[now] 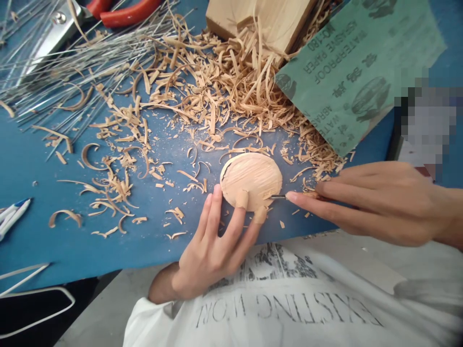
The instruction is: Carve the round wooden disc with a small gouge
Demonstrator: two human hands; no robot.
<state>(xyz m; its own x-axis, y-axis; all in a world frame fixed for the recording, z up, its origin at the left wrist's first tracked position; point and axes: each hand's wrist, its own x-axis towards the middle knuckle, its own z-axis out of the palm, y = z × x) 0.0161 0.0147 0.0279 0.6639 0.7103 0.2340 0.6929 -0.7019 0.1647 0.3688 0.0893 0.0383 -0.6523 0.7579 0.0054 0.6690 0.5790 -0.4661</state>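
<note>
A round, pale wooden disc [249, 176] with carved tool marks and a dark line along its left rim lies on the blue table. My left hand [224, 238] holds it from the near side, two taped fingertips pressing on its face and the other fingers at its left edge. In my right hand [383, 202] is a thin carving chisel [278, 196], its wooden handle mostly hidden by the fingers. The metal tip meets the disc at its lower right edge, beside a taped finger.
Curled wood shavings [224, 91] heap behind the disc and scatter leftward. Green abrasive paper [358, 77] lies at the back right, near a wooden block [260, 19]. Thin metal wires [108, 58] and red-handled scissors or snips [126, 13] fill the back left. Pens [14, 214] are far left.
</note>
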